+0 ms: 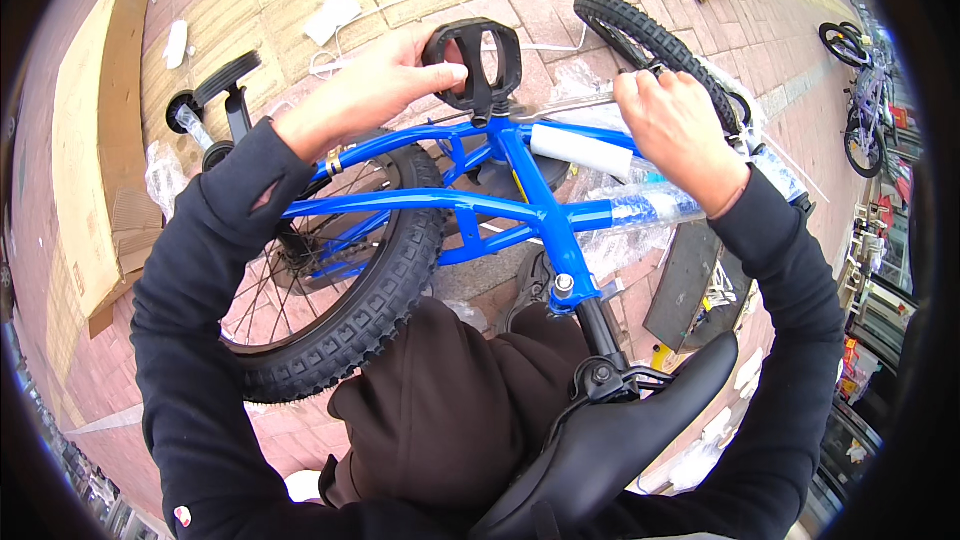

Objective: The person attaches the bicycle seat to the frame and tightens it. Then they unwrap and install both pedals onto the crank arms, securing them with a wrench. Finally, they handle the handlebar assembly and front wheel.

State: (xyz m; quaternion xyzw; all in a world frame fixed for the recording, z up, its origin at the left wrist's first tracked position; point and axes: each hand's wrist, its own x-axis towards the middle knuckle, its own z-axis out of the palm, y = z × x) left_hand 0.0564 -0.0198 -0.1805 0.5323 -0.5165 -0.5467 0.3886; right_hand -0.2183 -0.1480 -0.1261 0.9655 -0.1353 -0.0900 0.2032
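Observation:
A small blue bicycle frame [470,202] lies upside-down across my lap, its black saddle [620,430] nearest me. My left hand [375,80] grips a black pedal [472,52] at the crank on top of the frame. My right hand [680,125] is closed around a metal wrench [570,103] whose tip reaches the pedal's axle. The knobby rear tyre [350,310] sits at my left knee. Clear plastic wrap [650,208] and a white sleeve [580,150] cover parts of the frame tubes.
A second knobby wheel [650,40] lies beyond my right hand. Training wheels [215,90] and a flat cardboard box [95,160] lie left on the brick paving. Plastic bags and white packing scraps are scattered about. Other small bicycles [865,90] stand at far right.

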